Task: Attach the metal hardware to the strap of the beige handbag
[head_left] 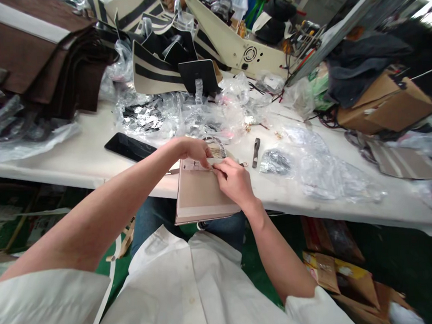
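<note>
A flat beige panel (199,195) with a paler lower border lies at the table's front edge, overhanging toward my lap. Along its far edge runs a whitish strip (191,164) with dark marks. My left hand (196,149) is closed at this strip, thumb on the near side, other fingers partly hidden. Right beside it, my right hand (235,179) rests over the panel's right side, fingertips pinched together near the left thumb. What sits in the right fingertips is too small to name. Behind the hands shows a roundish clear plastic item (217,146).
A black phone-like slab (129,147) lies left; a small dark tool (256,152) lies right, near a bag of dark pieces (276,161). Plastic bags, striped panels (156,70) and a cream machine (247,56) crowd the back. Brown sheets (42,60) are stacked far left.
</note>
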Demonstrator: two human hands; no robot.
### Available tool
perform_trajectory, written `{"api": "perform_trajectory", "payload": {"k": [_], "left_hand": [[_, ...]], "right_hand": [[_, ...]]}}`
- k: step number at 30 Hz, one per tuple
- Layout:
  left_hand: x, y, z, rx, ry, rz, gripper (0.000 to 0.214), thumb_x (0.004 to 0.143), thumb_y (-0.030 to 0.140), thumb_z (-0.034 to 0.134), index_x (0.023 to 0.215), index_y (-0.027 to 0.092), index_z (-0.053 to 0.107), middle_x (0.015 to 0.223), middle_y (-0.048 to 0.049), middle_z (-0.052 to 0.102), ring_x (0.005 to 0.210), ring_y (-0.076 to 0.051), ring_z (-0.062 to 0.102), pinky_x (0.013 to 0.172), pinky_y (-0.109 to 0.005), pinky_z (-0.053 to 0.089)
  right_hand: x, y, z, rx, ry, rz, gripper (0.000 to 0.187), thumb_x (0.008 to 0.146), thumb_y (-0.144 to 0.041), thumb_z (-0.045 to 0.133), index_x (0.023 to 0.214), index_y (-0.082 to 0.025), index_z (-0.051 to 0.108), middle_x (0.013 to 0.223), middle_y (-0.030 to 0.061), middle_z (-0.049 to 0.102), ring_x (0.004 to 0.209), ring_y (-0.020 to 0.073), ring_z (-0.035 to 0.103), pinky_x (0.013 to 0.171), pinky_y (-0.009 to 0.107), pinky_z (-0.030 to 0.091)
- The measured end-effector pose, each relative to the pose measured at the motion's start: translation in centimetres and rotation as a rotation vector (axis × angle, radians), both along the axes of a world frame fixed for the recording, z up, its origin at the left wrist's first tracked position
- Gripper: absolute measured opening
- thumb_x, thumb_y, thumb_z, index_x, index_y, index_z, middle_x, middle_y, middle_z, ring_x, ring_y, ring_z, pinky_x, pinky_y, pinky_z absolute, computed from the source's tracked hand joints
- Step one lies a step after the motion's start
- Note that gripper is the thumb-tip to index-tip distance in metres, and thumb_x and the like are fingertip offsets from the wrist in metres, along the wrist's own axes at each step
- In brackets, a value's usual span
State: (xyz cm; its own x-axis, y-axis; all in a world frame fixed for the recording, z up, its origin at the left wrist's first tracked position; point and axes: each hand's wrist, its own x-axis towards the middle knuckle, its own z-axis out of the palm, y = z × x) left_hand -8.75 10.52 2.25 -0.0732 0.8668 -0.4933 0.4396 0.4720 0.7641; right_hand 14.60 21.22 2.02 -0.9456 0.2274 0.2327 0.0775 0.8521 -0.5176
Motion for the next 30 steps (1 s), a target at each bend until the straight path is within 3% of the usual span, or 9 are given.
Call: {"api": "perform_trajectory", "payload": {"k": [2,6,12,25,28,30], "left_hand": [[0.1,0.1,0.0,-0.027,0.045,0.023,0.073,0.060,0.051,0.089,0.129,0.027,0.086,0.114,-0.0025,0.085,0.114,-0.031,0.067,0.094,-0.033,0.052],[0.4,-0.6,0.2,0.033,0.079,0.008,0.065,0.062,0.050,0.086,0.121,0.022,0.088,0.110,-0.0036,0.084,0.111,-0.032,0.067,0.093,-0.033,0.052],[0.6,-1.3,0.2,0.072,-0.032,-0.003,0.058,0.063,0.047,0.084,0.116,0.023,0.088,0.113,-0.0033,0.084,0.112,-0.031,0.067,0.098,-0.034,0.052],[2.0,0.7,1.8,-0.143,0.159,0.122,0.078,0.064,0.027,0.084,0.141,0.016,0.080,0.129,-0.0100,0.082,0.118,-0.033,0.069,0.097,-0.034,0.055],[2.3,0.8,2.4,-0.183,0.190,0.113,0.072,0.066,0.027,0.084,0.137,0.017,0.082,0.130,-0.0090,0.082,0.120,-0.034,0.069,0.098,-0.034,0.056],[2.3,0.7,2.4,-0.184,0.203,0.102,0.068,0.066,0.029,0.085,0.134,0.019,0.084,0.126,-0.0084,0.083,0.119,-0.034,0.070,0.097,-0.034,0.056]], "right_hand": [[0.0,0.4,-0.1,-0.038,0.010,0.017,0.024,0.110,-0.027,0.063,0.119,-0.029,0.085,0.117,0.0093,0.079,0.106,0.0305,0.075,0.090,0.043,0.059],[0.0,0.9,-0.6,-0.139,0.066,0.017,0.030,0.106,-0.026,0.067,0.132,-0.028,0.081,0.123,0.0107,0.079,0.106,0.0312,0.075,0.096,0.045,0.061],[0.5,0.4,-1.2,-0.162,0.095,-0.005,0.019,0.109,-0.028,0.064,0.113,-0.027,0.083,0.112,0.0106,0.079,0.105,0.0307,0.074,0.098,0.044,0.061],[1.0,-0.2,-2.5,-0.181,0.162,0.018,0.021,0.109,-0.029,0.069,0.109,-0.024,0.089,0.107,0.0102,0.078,0.097,0.0257,0.075,0.089,0.039,0.062],[0.9,1.7,-1.3,-0.254,0.132,0.047,0.023,0.108,-0.036,0.070,0.110,-0.023,0.089,0.106,0.0096,0.081,0.090,0.0245,0.075,0.087,0.038,0.063],[0.3,4.8,0.0,-0.281,0.154,-0.100,0.031,0.109,-0.042,0.068,0.122,-0.021,0.087,0.107,0.0102,0.083,0.084,0.0244,0.075,0.084,0.039,0.064]]}}
